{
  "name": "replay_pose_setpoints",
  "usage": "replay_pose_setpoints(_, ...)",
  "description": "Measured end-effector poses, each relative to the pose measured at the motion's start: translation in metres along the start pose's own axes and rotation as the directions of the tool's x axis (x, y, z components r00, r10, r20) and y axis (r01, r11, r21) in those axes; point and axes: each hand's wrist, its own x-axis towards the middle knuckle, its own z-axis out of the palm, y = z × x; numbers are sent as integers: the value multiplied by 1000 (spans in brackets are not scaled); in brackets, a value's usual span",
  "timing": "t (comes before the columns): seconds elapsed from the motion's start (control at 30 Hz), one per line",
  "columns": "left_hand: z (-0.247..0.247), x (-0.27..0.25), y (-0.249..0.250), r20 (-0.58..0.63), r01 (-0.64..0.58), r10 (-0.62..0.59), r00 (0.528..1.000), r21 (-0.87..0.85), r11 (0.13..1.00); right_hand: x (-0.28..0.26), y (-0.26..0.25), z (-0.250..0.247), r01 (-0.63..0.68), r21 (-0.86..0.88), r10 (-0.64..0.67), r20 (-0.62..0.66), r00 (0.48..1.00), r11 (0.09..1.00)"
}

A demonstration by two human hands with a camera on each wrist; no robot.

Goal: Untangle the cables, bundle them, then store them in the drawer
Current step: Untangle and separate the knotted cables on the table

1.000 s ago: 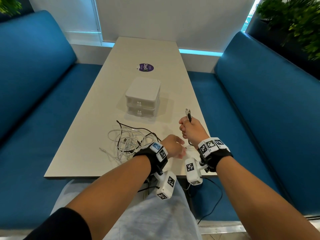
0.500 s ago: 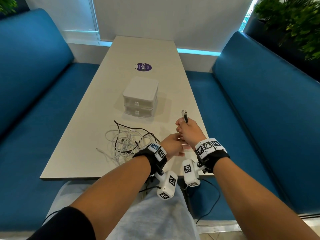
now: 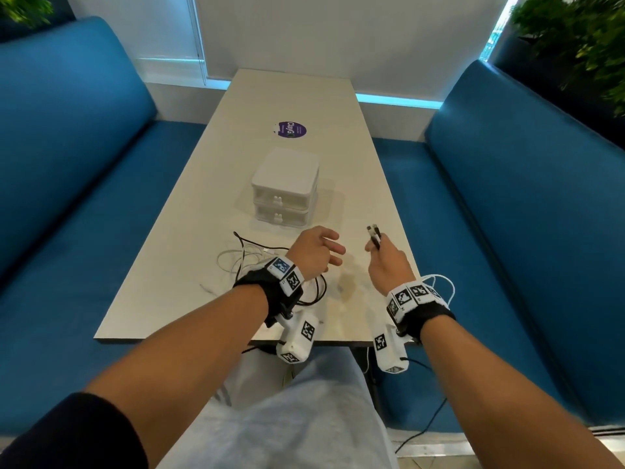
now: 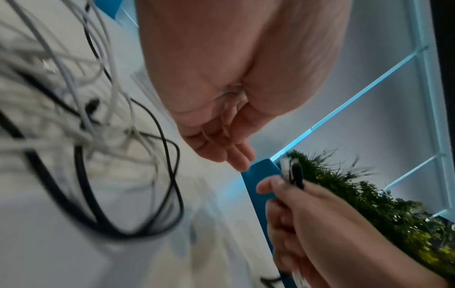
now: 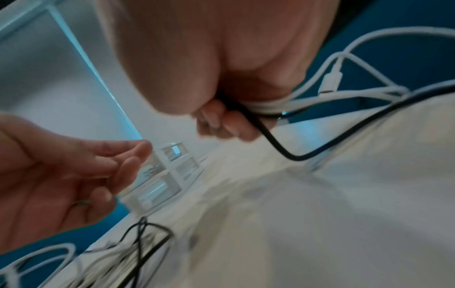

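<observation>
A tangle of white and black cables (image 3: 252,265) lies on the table near its front edge, partly under my left wrist. My right hand (image 3: 384,257) grips a bunch of cable: black and white plug ends (image 3: 373,233) stick up above the fist, and white loops (image 3: 439,286) trail past the wrist. In the right wrist view the fingers (image 5: 221,120) curl round a black cable (image 5: 270,142) and white strands (image 5: 332,78). My left hand (image 3: 321,252) hovers over the tangle with fingers spread and nothing in it. The white two-drawer box (image 3: 285,189) stands behind, both drawers closed.
The pale table (image 3: 189,252) runs between two blue benches (image 3: 67,204). A purple round sticker (image 3: 289,129) lies beyond the drawer box. Plants (image 3: 575,38) stand at the back right. A black wire (image 3: 422,431) hangs below the table near my legs.
My hands have parted: the left hand let go near the right fist, moved left and forward, and opened. The right hand stays closed on the cable ends.
</observation>
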Motion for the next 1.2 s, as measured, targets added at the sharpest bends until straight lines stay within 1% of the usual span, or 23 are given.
replay_pose_setpoints(0.07, -23, 0, 4, -32, -48, 51, 998, 96, 994, 0, -9, 7, 0, 34, -4, 139, 990, 999)
replay_pose_setpoints(0.13, -46, -1, 5, -29, -108, 119, 992, 252, 962, -1, -15, 14, 11, 31, -18, 225, 974, 999)
replay_pose_setpoints(0.17, -58, -3, 4, 4, -138, 148, 989, 383, 914, -1, -17, 17, 7, 39, -17, 252, 968, 999)
replay_pose_setpoints(0.23, -80, -6, 1, 114, -186, 148, 983, 647, 739, -3, -18, 23, 9, 7, -11, 282, 959, 1000)
replay_pose_setpoints(0.27, -91, -8, -1, 152, -199, 128, 980, 729, 655, -5, -18, 24, 28, -28, -19, 286, 958, 999)
replay_pose_setpoints(0.3, -100, -9, -5, 168, -206, 119, 979, 777, 595, -8, -17, 26, 52, -59, -33, 284, 958, 997)
replay_pose_setpoints(0.37, -117, -14, -10, 164, -215, 142, 976, 812, 543, -13, -17, 26, 88, -75, -64, 276, 959, 993)
replay_pose_setpoints(0.43, -129, -20, -14, 168, -230, 162, 972, 805, 547, -16, -15, 26, 106, -63, -84, 282, 956, 992)
replay_pose_setpoints(0.5, -134, -27, -18, 203, -251, 148, 968, 800, 546, -19, -17, 27, 124, -43, -106, 301, 948, 991)
replay_pose_setpoints(0.53, -134, -30, -19, 222, -261, 138, 965, 813, 520, -20, -19, 28, 137, -28, -122, 307, 944, 990)
replay_pose_setpoints(0.6, -126, -35, -23, 271, -319, 173, 947, 859, 400, -23, -21, 29, 168, -12, -155, 322, 934, 986)
replay_pose_setpoints(0.63, -119, -38, -26, 304, -368, 228, 925, 869, 330, -24, -23, 30, 181, -16, -165, 331, 929, 983)
replay_pose_setpoints(0.7, -101, -43, -29, 394, -484, 348, 851, 847, 223, -26, -23, 32, 194, -34, -171, 347, 922, 980)
replay_pose_setpoints(0.73, -91, -45, -31, 444, -533, 374, 814, 827, 179, -27, -23, 32, 201, -41, -174, 353, 919, 979)
replay_pose_setpoints(0.8, -72, -47, -35, 544, -603, 338, 768, 792, 96, -28, -23, 34, 205, -47, -174, 362, 916, 978)
replay_pose_setpoints(0.83, -64, -47, -38, 580, -617, 283, 764, 785, 58, -28, -24, 34, 204, -47, -173, 364, 915, 978)
replay_pose_setpoints(0.9, -55, -47, -43, 605, -612, 173, 778, 791, -17, -29, -23, 36, 209, -54, -175, 368, 913, 976)
replay_pose_setpoints(0.93, -54, -47, -45, 605, -605, 144, 783, 795, -50, -29, -22, 37, 213, -58, -177, 371, 912, 975)
replay_pose_setpoints(1.0, -54, -47, -47, 605, -596, 158, 780, 796, -107, -28, -18, 38, 211, -62, -173, 378, 910, 975)
replay_pose_setpoints(1.07, -55, -45, -46, 598, -587, 160, 785, 801, -116, -27, -16, 38, 188, -30, -164, 373, 913, 982)
replay_pose_setpoints(1.1, -55, -44, -44, 581, -578, 167, 796, 813, -76, -27, -16, 37, 165, 1, -154, 361, 920, 986)
replay_pose_setpoints(1.13, -56, -43, -43, 549, -559, 187, 815, 829, 2, -26, -16, 37, 136, 37, -140, 338, 931, 990)
replay_pose_setpoints(1.2, -57, -42, -39, 429, -479, 248, 869, 855, 197, -24, -18, 36, 94, 115, -121, 261, 958, 989)
